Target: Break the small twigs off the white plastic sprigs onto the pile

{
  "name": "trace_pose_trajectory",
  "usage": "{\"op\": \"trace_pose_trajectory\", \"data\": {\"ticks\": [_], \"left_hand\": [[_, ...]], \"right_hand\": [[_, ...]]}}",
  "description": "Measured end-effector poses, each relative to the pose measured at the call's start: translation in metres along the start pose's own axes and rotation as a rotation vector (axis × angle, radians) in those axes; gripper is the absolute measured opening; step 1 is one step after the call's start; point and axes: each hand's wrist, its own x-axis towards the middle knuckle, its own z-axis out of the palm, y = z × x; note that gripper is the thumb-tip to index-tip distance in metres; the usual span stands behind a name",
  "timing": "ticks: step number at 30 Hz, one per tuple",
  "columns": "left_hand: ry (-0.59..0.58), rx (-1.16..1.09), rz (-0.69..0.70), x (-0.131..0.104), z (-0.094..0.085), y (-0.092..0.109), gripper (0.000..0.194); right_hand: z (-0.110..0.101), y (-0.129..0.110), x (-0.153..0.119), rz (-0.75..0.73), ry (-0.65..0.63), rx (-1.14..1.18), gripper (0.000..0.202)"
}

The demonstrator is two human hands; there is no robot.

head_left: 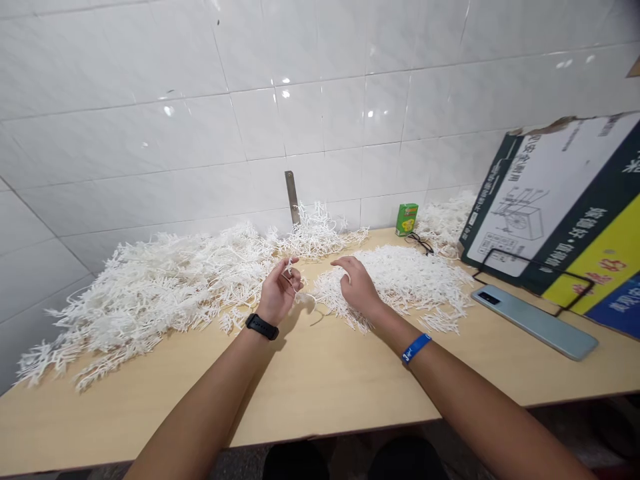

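A thin white branched plastic piece (pixel 296 294) is held in the curled fingers of my left hand (pixel 280 291), which wears a black wristband. To its left spreads a large heap of white branched pieces (pixel 175 280). My right hand (pixel 357 287), with a blue band on the wrist, is at the left edge of a pile of small loose white pieces (pixel 415 277). Its fingers point left and bend; whether they hold anything cannot be made out. A smaller branched cluster (pixel 317 233) lies behind, between both hands.
A metal ruler (pixel 292 197) leans on the tiled wall. A green box (pixel 407 220) stands behind the loose pile, near a dark cord (pixel 420 243). At right, a phone (pixel 535 321) and a black wire frame (pixel 540 265) are by a large printed carton (pixel 555 207) on the table (pixel 320 400).
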Motion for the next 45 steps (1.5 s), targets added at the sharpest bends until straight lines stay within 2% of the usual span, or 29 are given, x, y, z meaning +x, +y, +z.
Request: {"op": "trace_pose_trajectory", "data": {"ticks": [4, 6, 8, 11, 13, 16, 21, 25, 28, 30, 34, 39, 42, 45], "left_hand": [[-0.024, -0.204, -0.019, -0.005, 0.006, 0.007, 0.024], [-0.012, -0.329, -0.039, -0.007, 0.008, 0.011, 0.028], [0.014, -0.41, -0.059, -0.007, 0.009, 0.015, 0.03], [0.042, -0.386, -0.056, -0.005, 0.009, 0.015, 0.032], [0.048, -0.282, -0.044, -0.003, 0.008, 0.012, 0.034], [0.06, -0.053, -0.059, 0.001, 0.003, 0.006, 0.044], [0.03, 0.271, -0.126, 0.0, 0.002, -0.006, 0.072], [-0.01, 0.385, -0.107, -0.004, 0.004, -0.013, 0.096], [-0.051, 0.381, -0.074, -0.005, 0.004, -0.015, 0.103], [-0.048, 0.373, -0.049, -0.005, 0.004, -0.016, 0.098], [-0.019, 0.356, -0.027, -0.005, 0.005, -0.015, 0.065], [-0.031, 0.309, -0.052, -0.004, 0.004, -0.018, 0.041], [-0.08, 0.36, -0.11, -0.003, 0.0, -0.023, 0.035], [-0.171, 0.392, -0.158, -0.004, -0.003, -0.027, 0.042]], "right_hand": [[0.004, -0.01, -0.004, -0.109, -0.222, 0.152, 0.027], [0.009, -0.016, -0.007, -0.159, -0.329, 0.194, 0.032], [0.013, -0.019, -0.009, -0.177, -0.37, 0.222, 0.034], [0.016, -0.021, -0.01, -0.099, -0.4, 0.271, 0.016], [0.015, -0.02, -0.01, 0.001, -0.409, 0.314, 0.015], [0.011, -0.018, -0.007, 0.086, -0.354, 0.415, 0.024], [0.006, -0.013, 0.0, 0.228, -0.125, 0.636, 0.037], [0.005, -0.011, 0.002, 0.357, 0.014, 0.714, 0.043], [0.004, -0.011, 0.003, 0.407, 0.061, 0.727, 0.046], [0.004, -0.011, 0.003, 0.417, 0.085, 0.717, 0.048], [0.004, -0.009, 0.003, 0.416, 0.107, 0.684, 0.048], [0.006, -0.008, 0.002, 0.362, 0.076, 0.646, 0.044], [0.006, -0.013, -0.001, 0.231, 0.07, 0.615, 0.037], [0.005, -0.022, -0.004, 0.139, 0.076, 0.633, 0.031]]}}
